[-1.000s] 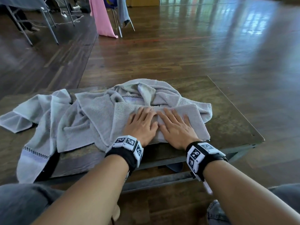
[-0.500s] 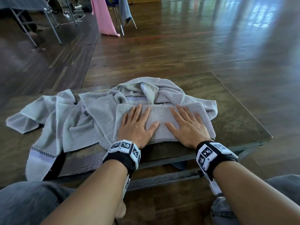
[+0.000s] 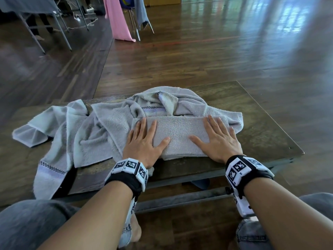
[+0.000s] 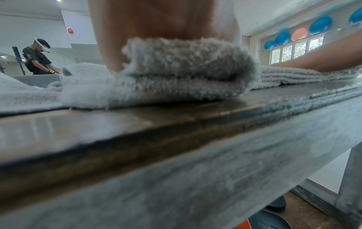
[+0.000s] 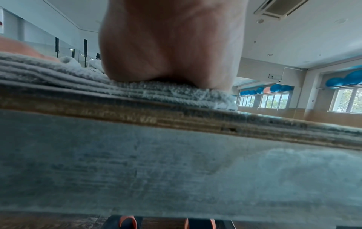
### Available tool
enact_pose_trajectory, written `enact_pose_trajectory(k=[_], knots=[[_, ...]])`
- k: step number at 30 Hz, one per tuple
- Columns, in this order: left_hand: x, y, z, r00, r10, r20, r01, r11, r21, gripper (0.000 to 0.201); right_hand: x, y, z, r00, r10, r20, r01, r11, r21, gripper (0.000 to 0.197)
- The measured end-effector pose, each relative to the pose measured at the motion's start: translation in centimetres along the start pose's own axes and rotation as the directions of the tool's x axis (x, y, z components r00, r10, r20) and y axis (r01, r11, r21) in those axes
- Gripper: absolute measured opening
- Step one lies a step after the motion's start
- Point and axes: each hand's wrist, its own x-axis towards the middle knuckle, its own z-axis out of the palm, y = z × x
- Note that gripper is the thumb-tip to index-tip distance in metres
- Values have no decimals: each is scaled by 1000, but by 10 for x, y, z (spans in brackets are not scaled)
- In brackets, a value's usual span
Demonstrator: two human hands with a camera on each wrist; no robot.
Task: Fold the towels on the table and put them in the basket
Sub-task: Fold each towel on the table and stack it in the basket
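Note:
A folded grey towel (image 3: 180,134) lies near the front edge of the low wooden table (image 3: 261,123). My left hand (image 3: 144,139) presses flat on its left end and my right hand (image 3: 218,139) presses flat on its right end, fingers straight and spread. Under and behind it lie crumpled grey towels (image 3: 86,134), one with a checkered band hanging over the table's front left edge. The left wrist view shows the heel of my left hand (image 4: 162,20) on the towel's folded edge (image 4: 176,74). In the right wrist view my palm (image 5: 172,43) rests on layered towel (image 5: 156,94). No basket is in view.
Wooden floor surrounds the table. A pink cloth (image 3: 119,20) and chair legs stand far back left, beside another table (image 3: 27,8). Another person (image 4: 37,58) stands in the distance in the left wrist view. Shoes (image 5: 129,223) lie under the table.
Both hands have slid apart along the folded towel, from touching at its middle to its left and right ends, flattening it.

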Motion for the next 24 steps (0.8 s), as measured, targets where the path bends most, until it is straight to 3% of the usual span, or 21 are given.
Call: enact_pose_trajectory(k=[19, 21, 24], knots=[[-7, -23, -6, 998, -29, 51, 28, 999, 29, 83, -8, 11, -5, 996, 82, 15, -82, 996, -38, 112], [-11, -22, -8, 1000, -26, 8, 25, 999, 25, 83, -8, 2, -8, 996, 90, 4, -89, 992, -90, 108], [-16, -18, -19, 973, -6, -232, 10, 1000, 15, 61, -10, -19, -12, 993, -14, -116, -1, 992, -127, 98]])
